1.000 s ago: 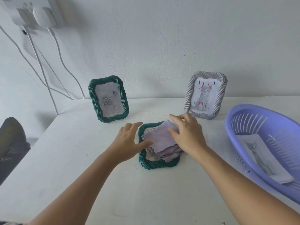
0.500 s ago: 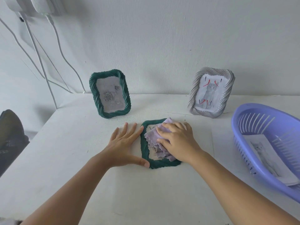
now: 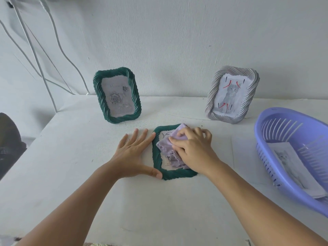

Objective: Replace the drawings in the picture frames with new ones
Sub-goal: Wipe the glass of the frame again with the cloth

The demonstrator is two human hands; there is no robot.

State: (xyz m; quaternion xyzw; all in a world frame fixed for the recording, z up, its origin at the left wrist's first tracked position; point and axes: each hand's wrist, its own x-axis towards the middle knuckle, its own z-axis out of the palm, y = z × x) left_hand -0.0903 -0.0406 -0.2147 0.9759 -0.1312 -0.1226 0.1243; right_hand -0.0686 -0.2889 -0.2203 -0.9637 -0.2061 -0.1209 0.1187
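A green picture frame (image 3: 157, 157) lies flat on the white table (image 3: 71, 166) in front of me, a drawing showing under its glass. My right hand (image 3: 193, 150) presses a folded lilac cloth (image 3: 168, 148) onto the glass, fingers curled over the cloth. My left hand (image 3: 133, 153) lies flat on the table with straight fingers, its thumb and forefinger against the frame's left edge and lower corner. A second green frame (image 3: 117, 96) with a rose drawing stands at the back left. A grey frame (image 3: 232, 95) with a cat drawing stands at the back right.
A lilac plastic basket (image 3: 266, 157) at the right holds a loose cat drawing (image 3: 292, 166). White cables (image 3: 58, 45) hang down the wall at the left. A dark object (image 3: 8, 144) sits past the table's left edge.
My right hand has drawn the cloth toward me over the lying frame, then slid it a little back up. My left hand has come off the cloth and flattened beside the frame.
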